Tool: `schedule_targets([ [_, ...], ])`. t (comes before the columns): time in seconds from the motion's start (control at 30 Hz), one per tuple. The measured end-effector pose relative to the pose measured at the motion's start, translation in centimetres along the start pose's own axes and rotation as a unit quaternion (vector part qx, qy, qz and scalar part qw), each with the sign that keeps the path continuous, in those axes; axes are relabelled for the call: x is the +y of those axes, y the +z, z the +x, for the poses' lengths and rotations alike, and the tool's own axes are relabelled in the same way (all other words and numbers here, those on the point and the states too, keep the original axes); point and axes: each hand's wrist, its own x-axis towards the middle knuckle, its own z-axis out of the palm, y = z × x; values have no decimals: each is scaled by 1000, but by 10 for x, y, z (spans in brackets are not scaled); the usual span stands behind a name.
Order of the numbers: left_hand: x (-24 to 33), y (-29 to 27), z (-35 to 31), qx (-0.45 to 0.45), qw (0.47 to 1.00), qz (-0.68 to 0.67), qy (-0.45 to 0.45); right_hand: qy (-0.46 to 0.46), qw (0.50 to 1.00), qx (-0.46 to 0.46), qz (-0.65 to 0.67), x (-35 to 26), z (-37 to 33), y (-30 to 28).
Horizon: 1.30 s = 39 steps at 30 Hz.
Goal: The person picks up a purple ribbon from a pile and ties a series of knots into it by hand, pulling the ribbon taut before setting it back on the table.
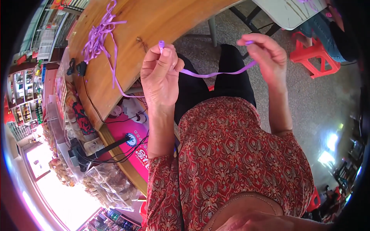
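Note:
A thin purple ribbon (216, 74) runs in a slack curve between my two hands, above my lap. My left hand (162, 75) pinches it between thumb and fingers, and a small rolled purple bit (161, 44) sticks up from the pinch. At the right, the thumb and fingers of my right hand (268, 57) close on the ribbon's other part, where a little purple shows at the tips. From my left hand the ribbon trails back to a loose tangled heap of purple ribbon (98, 40) on the wooden table (142, 19).
A pink printed box (127, 142) and black cables (111, 158) lie to the left, near shelves of packaged goods. At the far right, a person sits on a red plastic stool (318, 57) beside a white table (295, 13).

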Motion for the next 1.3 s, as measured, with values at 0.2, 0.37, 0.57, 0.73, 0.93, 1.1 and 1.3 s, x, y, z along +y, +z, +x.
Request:
schedule_targets([
  [0.2,-1,8,-22,54,992,104,55,-114,977,-116,-138,-15,4,48],
  [0.37,-1,18,-32,42,892,417,172,-147,957,-123,-220,-13,6,61],
  [0.57,-12,10,-35,43,929,353,98,-78,985,-115,-98,-9,-1,66],
  [0.73,-28,5,-36,49,995,75,49,-25,996,-80,-9,1,-10,63],
  [0.93,-40,11,-39,30,988,124,87,-76,993,-88,-10,3,-9,66],
  [1.1,-46,11,-39,29,981,150,119,-52,996,-71,12,-2,-12,70],
  [1.3,-49,14,-39,33,974,167,150,-96,990,-95,-36,1,-10,66],
])
